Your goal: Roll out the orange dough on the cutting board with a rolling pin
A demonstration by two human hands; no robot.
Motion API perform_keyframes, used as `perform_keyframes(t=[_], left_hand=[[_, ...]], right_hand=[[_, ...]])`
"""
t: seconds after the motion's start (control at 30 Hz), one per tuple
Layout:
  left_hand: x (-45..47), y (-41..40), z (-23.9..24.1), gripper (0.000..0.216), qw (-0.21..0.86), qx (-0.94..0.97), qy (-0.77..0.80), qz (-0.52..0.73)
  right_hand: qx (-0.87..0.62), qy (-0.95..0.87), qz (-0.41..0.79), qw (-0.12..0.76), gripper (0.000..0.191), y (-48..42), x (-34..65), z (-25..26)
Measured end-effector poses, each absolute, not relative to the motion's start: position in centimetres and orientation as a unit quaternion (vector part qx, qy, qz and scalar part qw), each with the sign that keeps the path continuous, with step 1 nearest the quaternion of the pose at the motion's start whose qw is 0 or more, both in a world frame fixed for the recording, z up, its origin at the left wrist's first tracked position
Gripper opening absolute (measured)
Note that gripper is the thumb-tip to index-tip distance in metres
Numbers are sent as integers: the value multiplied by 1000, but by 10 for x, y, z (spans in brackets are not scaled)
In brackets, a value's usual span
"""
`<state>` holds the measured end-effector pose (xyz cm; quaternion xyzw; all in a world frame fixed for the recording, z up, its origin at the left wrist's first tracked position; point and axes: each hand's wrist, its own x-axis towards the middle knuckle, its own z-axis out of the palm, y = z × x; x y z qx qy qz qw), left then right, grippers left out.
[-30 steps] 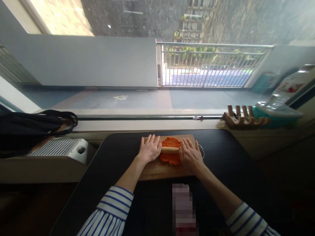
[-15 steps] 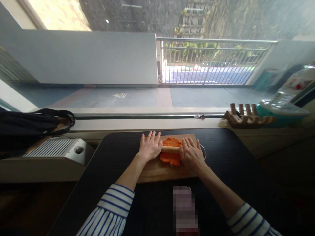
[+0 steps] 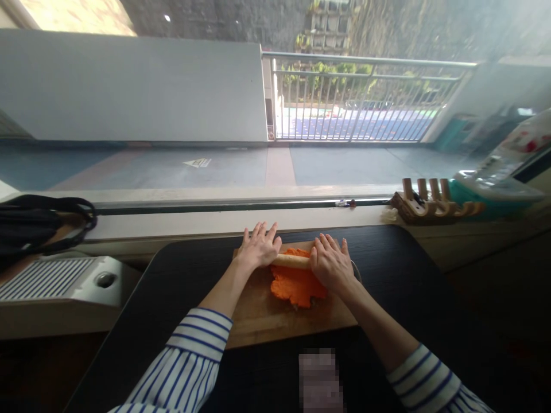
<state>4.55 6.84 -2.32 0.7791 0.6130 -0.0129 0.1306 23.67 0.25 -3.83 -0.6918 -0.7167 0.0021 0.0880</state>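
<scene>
A pale wooden rolling pin lies crosswise over a flattened orange dough-like sheet with ragged edges. Beneath them is a wooden board with a metal ring at its right end. My left hand rests palm down on the pin's left end, its fingers stretched forward and spread. On the right end lies my right hand, palm down, fingers extended forward. Both hands hide the pin's ends, and neither wraps round it. Whether the orange sheet is dough or clay I cannot tell.
The board sits on a black table against a window sill. A wooden rack with pegs and a teal-based container stand right on the sill. At left are a black bag and a white ridged unit. A blurred patch covers something in front.
The pin and both hands have rolled toward the far edge of the orange sheet, so more of it shows on the near side. My view has shifted slightly.
</scene>
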Motion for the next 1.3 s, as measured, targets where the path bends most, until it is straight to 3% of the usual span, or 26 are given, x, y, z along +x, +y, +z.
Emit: perform_keyframes(t=[0.8,1.3], left_hand=[[35,9,-23,60,66,787,613,-33],[31,-29,-20,68,92,772,628,-38]], right_hand=[[-633,-761,-34,137,49,-50,232,-38],[-584,-788,-56,186,45,-76,238,-43]])
